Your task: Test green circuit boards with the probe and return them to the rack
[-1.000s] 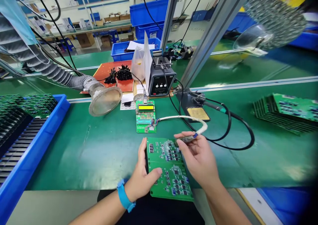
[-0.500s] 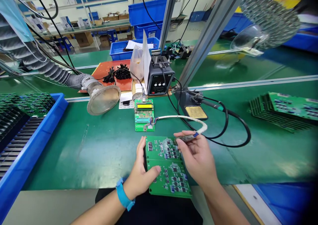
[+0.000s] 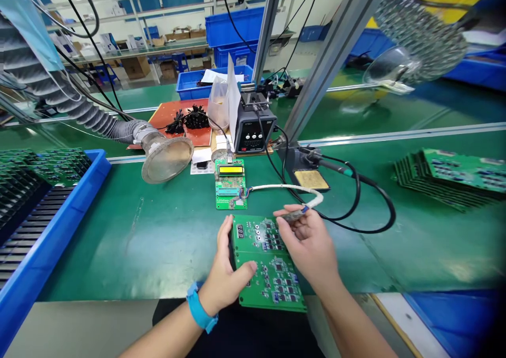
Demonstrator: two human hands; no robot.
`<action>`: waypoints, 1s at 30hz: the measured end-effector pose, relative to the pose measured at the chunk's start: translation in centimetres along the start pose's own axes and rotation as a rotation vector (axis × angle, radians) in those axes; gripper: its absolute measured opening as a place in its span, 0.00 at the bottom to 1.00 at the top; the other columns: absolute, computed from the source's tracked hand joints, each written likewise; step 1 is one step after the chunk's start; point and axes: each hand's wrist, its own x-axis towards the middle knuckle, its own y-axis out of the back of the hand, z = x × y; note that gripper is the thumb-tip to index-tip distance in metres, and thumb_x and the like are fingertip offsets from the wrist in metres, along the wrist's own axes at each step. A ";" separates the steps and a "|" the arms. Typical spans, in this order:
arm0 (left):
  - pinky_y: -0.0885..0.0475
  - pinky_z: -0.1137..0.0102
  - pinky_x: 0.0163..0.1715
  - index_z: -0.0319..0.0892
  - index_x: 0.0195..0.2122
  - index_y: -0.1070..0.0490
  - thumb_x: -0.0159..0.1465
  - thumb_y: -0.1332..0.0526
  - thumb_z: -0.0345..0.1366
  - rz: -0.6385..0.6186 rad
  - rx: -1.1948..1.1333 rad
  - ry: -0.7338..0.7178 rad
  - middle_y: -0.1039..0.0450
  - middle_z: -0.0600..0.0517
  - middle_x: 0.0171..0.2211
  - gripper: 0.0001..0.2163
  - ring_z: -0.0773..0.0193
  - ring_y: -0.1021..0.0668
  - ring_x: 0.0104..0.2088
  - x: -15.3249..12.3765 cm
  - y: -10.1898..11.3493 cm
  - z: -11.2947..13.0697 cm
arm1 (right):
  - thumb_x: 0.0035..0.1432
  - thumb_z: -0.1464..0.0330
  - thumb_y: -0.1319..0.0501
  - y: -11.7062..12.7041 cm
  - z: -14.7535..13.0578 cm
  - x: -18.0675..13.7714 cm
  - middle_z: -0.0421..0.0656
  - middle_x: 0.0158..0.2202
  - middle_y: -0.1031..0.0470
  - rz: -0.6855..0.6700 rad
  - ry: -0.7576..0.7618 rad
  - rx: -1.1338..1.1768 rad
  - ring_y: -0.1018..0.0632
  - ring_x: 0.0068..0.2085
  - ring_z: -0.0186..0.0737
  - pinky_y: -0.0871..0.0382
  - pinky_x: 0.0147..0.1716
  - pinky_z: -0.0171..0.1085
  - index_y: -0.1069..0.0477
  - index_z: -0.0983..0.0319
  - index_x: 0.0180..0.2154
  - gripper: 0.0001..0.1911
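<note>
A green circuit board panel (image 3: pixel 269 265) with a small digit display and many chips lies at the table's front edge. My left hand (image 3: pixel 227 276) grips its left side, thumb on top. In my right hand (image 3: pixel 310 244) is a grey probe (image 3: pixel 294 215), pinched near the panel's upper right; its tip is hidden by my fingers. A white sheathed cable (image 3: pixel 288 186) runs from the probe to a small green programmer board (image 3: pixel 231 184) with a lit yellow screen, lying beyond the panel.
A soldering station (image 3: pixel 255 123) and an iron in its stand (image 3: pixel 306 163) are behind. A fume duct hood (image 3: pixel 168 157) hangs at left, above the table. Circuit boards fill a blue tray (image 3: pixel 85 189) at left; more boards (image 3: pixel 450 176) are stacked at right.
My right hand and the probe have shifted slightly left over the panel's upper right. My left hand keeps its hold. The whole view has moved a little.
</note>
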 end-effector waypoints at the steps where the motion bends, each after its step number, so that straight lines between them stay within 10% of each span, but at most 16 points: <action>1: 0.52 0.53 0.66 0.45 0.68 0.60 0.62 0.38 0.40 0.006 0.013 -0.002 0.56 0.45 0.68 0.39 0.46 0.51 0.67 0.0 0.0 0.0 | 0.56 0.60 0.38 -0.1 0.0 0.0 0.46 0.36 0.22 0.013 -0.003 -0.007 0.20 0.37 0.42 0.23 0.38 0.41 0.35 0.58 0.40 0.13; 11: 0.65 0.42 0.63 0.53 0.68 0.56 0.60 0.37 0.32 -0.091 0.450 -0.199 0.77 0.54 0.70 0.38 0.41 0.69 0.67 0.4 1.5 2.7 | 0.61 0.60 0.41 0.3 0.5 0.1 0.46 0.39 0.24 -0.078 0.035 0.031 0.22 0.41 0.42 0.26 0.43 0.43 0.36 0.58 0.44 0.12; 18: 0.67 0.40 0.62 0.57 0.55 0.30 0.62 0.46 0.22 -0.577 0.790 -0.401 0.45 0.57 0.65 0.25 0.46 0.55 0.68 1.7 2.3 5.7 | 0.62 0.61 0.42 0.3 0.5 -0.4 0.46 0.40 0.25 -0.071 0.021 0.026 0.22 0.42 0.42 0.27 0.43 0.43 0.37 0.57 0.45 0.11; 30: 0.62 0.40 0.62 0.58 0.42 0.22 0.64 0.49 0.23 -0.587 0.790 -0.453 0.43 0.59 0.64 0.22 0.48 0.48 0.67 1.8 2.1 5.9 | 0.63 0.62 0.44 0.4 0.8 -0.6 0.46 0.42 0.26 -0.087 0.035 0.029 0.24 0.43 0.42 0.28 0.43 0.44 0.38 0.57 0.46 0.10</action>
